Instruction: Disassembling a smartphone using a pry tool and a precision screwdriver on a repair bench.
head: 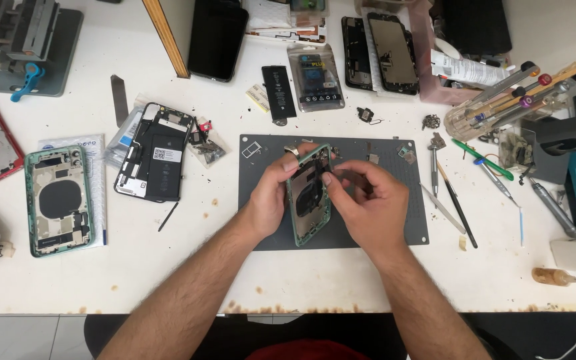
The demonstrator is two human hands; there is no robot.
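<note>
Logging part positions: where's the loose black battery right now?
In the head view the loose black battery lies on the white table above the grey mat, upper centre, just left of a clear packaged battery.

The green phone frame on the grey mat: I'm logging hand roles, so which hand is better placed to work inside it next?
Probably the right hand: its fingertips pinch a small part at the green phone frame, while the left hand steadies its edge.

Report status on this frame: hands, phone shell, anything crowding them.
Left hand grips green phone shell over grey mat. Right hand pinches at its edge. Tweezers lie beside, apart.
</note>
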